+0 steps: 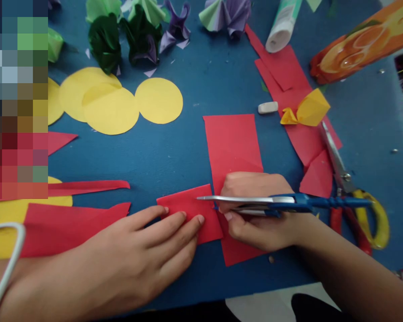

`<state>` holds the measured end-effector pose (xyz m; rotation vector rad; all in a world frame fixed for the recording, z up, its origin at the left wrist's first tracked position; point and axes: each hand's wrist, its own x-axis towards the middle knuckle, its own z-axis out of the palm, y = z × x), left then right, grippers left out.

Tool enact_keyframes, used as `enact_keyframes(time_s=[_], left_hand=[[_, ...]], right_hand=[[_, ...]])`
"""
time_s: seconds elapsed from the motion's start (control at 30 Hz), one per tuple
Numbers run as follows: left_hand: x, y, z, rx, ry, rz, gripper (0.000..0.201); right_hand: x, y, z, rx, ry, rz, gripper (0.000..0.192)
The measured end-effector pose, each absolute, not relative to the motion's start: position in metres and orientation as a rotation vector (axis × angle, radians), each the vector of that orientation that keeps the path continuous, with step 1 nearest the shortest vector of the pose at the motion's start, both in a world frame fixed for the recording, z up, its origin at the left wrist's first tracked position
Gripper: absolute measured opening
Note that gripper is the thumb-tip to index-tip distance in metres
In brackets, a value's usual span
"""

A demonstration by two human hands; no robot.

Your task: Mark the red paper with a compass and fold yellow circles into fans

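My left hand [134, 250] lies with its fingers stretched out on a folded piece of red paper [212, 228], pressing it against the blue table. A drawing compass [289, 202] with a metal leg and blue parts is in my right hand [268, 230], its fingers closed around it. The compass lies nearly level, and its pointed metal leg reaches over the folded paper; whether the tip touches cannot be made out. Under my right hand is a longer red paper strip [235, 143], partly covered by the hand and by the folded piece's edge.
Yellow paper circles [159, 100] and red scraps [77, 223] lie to the left. Scissors [378, 223], an eraser [267, 108], red offcuts [289, 80] and crumpled yellow paper [313, 108] are right. Folded purple-green papers [225, 18], a white-capped tube [284, 27] and an orange package [362, 49] are at the back.
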<state>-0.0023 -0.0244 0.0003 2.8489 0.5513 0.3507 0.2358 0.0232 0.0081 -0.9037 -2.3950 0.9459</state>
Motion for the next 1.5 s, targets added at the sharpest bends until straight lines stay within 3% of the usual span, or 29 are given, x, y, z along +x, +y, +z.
enact_keyframes(time_s=[0.43,0.7,0.93,1.13,1.27,1.4,1.5], left_hand=[[-0.002,-0.025,-0.001,2.818,0.559,0.362,0.032],[0.001,-0.027,0.004,2.8,0.667,0.548,0.026],[0.005,-0.028,-0.001,2.889,0.691,0.682,0.032],[0.007,-0.027,-0.005,2.876,0.676,0.564,0.042],[0.006,-0.025,-0.003,2.837,0.71,0.549,0.043],[0.005,-0.026,-0.005,2.834,0.733,0.576,0.039],[0.005,-0.026,-0.006,2.835,0.767,0.599,0.038]], right_hand=[[0.237,0.023,0.013,-0.905,-2.342,1.01,0.016],[0.23,0.019,0.007,-1.114,-2.388,0.374,0.025],[0.222,0.011,0.016,-0.853,-2.498,0.337,0.035],[0.27,0.079,0.033,-1.362,-2.502,-0.12,0.03],[0.285,0.105,0.028,-1.41,-2.569,-0.102,0.024],[0.263,0.069,0.029,-1.242,-2.463,-0.176,0.019],[0.239,0.026,0.03,-1.012,-2.448,0.057,0.018]])
